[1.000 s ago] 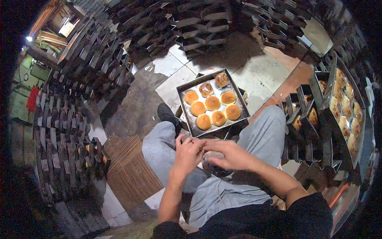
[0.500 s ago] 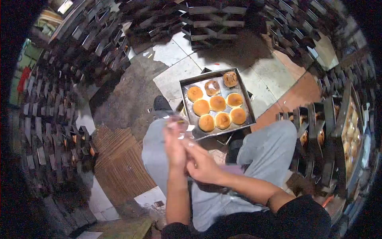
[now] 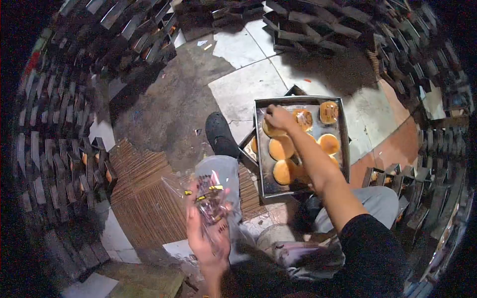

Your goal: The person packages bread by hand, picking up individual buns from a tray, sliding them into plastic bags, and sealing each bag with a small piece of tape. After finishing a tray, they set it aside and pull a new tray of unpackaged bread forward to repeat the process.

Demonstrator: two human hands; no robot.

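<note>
Head view is showing the right hand (image 3: 279,118) closing on a soft, crushable round golden bun (image 3: 272,130) in the metal tray (image 3: 262,171), best lifted gently by its sides, while the left hand (image 3: 204,237) is gripping a thin, slippery clear plastic bag (image 3: 211,198).

My right arm stretches up through the middle of the frame, forearm bare, dark sleeve at the lower right, wrist bent down. My right hand (image 3: 279,118) sits at upper centre with fingers curled and closed. My left hand (image 3: 206,238) is raised at lower centre, palm toward me, fingers and thumb pinched together in a grip.
</note>
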